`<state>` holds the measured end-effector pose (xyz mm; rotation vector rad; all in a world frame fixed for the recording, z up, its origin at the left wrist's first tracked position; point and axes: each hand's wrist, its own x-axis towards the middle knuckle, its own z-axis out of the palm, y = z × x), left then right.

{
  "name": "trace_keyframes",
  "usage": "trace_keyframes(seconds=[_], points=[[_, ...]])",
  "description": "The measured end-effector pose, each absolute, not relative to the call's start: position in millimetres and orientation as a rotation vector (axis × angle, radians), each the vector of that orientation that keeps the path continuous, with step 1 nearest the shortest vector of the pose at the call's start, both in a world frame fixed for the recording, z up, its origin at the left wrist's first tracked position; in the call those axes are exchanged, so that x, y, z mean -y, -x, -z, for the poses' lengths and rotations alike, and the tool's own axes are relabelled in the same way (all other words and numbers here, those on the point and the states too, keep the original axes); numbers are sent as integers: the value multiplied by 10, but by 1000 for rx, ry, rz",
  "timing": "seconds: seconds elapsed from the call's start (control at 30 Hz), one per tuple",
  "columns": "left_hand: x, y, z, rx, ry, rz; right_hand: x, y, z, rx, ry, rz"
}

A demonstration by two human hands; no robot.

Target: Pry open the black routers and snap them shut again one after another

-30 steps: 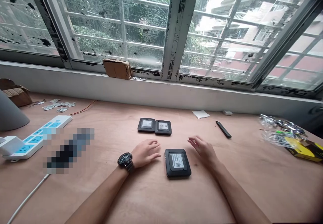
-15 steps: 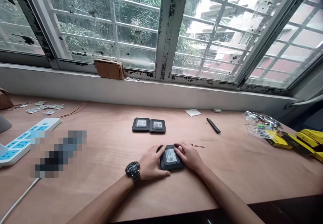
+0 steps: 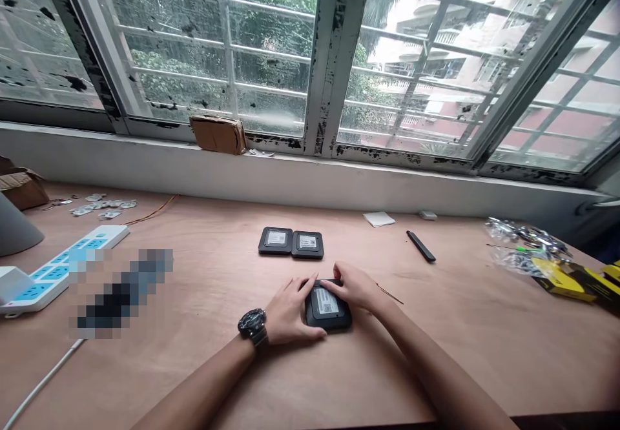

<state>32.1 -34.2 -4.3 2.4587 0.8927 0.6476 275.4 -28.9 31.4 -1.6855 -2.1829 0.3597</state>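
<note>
A black rounded case with a white label (image 3: 325, 306) lies on the wooden table in front of me. My left hand (image 3: 294, 310) holds its left side, with the fingers curled over the edge. My right hand (image 3: 351, 286) grips its upper right edge from above. A black wristwatch (image 3: 252, 323) sits on my left wrist. Farther away, two similar black cases (image 3: 275, 240) (image 3: 307, 245) lie side by side, apart from both hands. A thin wire (image 3: 390, 294) lies just right of my right hand.
A black stick (image 3: 421, 246) and a white note (image 3: 378, 219) lie beyond my right hand. A plastic bag of metal parts (image 3: 526, 246) and yellow boxes (image 3: 564, 281) are at the right. A power strip (image 3: 62, 268) and a blurred object (image 3: 121, 294) are at the left.
One second ago my hands lay apart on either side of the case. Both then closed on it, and my right hand has since moved farther over its upper right edge.
</note>
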Motion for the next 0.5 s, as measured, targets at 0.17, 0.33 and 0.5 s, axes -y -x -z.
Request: trace_keyframes(seconds=[0.17, 0.33, 0.5], points=[[313, -299, 24, -915, -2430, -658, 250, -2590, -278, 2196, 1726, -165], [293, -298, 11, -919, -2416, -655, 242, -2582, -249, 2188, 1777, -135], [272, -295, 53, -932, -2415, -632, 221, -2574, -242, 2174, 1787, -120]])
